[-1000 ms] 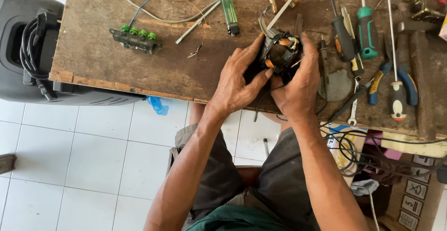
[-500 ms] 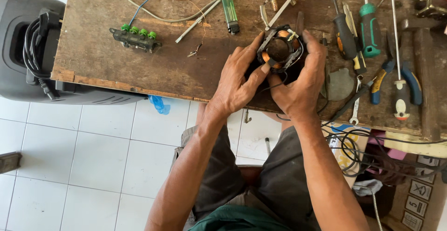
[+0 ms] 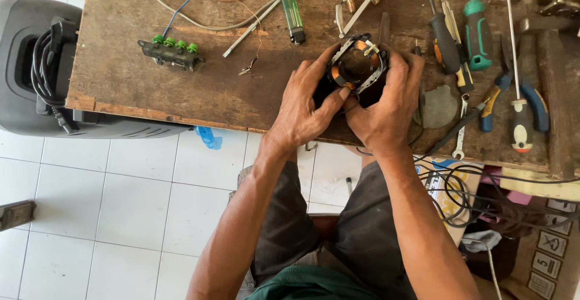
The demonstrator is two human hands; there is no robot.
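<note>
1. Hands: left hand [image 3: 305, 103] & right hand [image 3: 386, 109] both clenched round a motor stator [image 3: 356, 67], held just above the desk [image 3: 181, 88] near its front edge.
2. Risk: fingers press close to the copper windings; a slip could nick a wire or drop the stator past the edge onto the lap.
3. Room: screwdrivers [image 3: 477, 31] & pliers [image 3: 513, 103] crowd the right; green terminal block [image 3: 171, 52] sits well apart on the left, with open desk between.

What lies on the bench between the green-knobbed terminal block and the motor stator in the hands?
In the head view, a green lighter and a pale rod lie between the terminal block and stator.
</note>
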